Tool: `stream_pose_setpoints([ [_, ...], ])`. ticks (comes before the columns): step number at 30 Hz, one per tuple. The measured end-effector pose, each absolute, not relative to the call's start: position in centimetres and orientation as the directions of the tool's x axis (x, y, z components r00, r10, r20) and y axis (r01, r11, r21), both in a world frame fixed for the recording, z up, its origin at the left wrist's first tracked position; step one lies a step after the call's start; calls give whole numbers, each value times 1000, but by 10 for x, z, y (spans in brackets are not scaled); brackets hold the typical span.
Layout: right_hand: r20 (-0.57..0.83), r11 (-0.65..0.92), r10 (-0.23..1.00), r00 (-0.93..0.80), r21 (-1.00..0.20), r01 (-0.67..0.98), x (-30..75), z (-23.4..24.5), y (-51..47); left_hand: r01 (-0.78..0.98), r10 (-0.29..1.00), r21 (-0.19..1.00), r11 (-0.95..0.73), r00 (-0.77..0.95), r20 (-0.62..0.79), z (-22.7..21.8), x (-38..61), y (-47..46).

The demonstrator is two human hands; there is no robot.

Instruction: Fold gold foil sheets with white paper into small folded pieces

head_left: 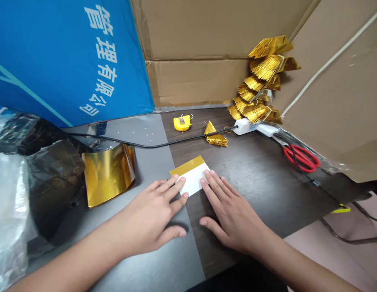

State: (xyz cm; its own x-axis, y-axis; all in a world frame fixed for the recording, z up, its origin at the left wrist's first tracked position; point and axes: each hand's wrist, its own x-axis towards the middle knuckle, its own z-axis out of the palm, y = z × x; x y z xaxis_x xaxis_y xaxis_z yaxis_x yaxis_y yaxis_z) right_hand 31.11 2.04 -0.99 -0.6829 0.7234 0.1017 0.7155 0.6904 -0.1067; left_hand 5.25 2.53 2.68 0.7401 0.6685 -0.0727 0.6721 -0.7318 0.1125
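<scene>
A sheet of gold foil paper [192, 177] lies on the table in front of me, partly folded so that its white back faces up along the near side and a gold strip shows along the far side. My left hand [159, 211] rests flat with spread fingertips on its left end. On the right end lie the fingertips of my right hand [226, 207], its thumb held apart on the dark tabletop. Neither hand grips anything. To the left, a stack of gold foil sheets [107, 174] curls up beside a black plastic bag.
Folded gold paper pieces [217, 136] and a yellow tape measure [182, 123] lie farther back. A black cable [151, 146] runs to a white power strip [244, 126]. Bundled gold fans [257, 89] pile against the cardboard wall. Red-handled scissors [302, 159] lie right; a black plastic bag [54, 178] stands left.
</scene>
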Motion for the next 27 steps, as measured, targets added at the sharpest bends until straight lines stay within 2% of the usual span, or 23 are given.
stream_pose_setpoints([
  [5, 113, 710, 704, -701, -100, 697, 313, -7, 22, 669, 678, 161, -725, 735, -4, 28, 49, 31],
  [9, 121, 730, 684, -720, -147, 668, 316, -4, 22, 638, 658, 183, -748, 749, 79, 25, 55, 30],
  [15, 143, 720, 693, -706, -177, 671, 319, -2, 21, 642, 654, 127, -756, 742, 146, 19, 62, 27],
  [22, 182, 697, 717, -673, -162, 699, 316, -1, 11, 576, 621, 249, -778, 765, 172, 13, 65, 29],
  [27, 222, 665, 745, -630, -158, 730, 313, 3, 2, 595, 647, 276, -755, 743, 169, 12, 66, 29],
])
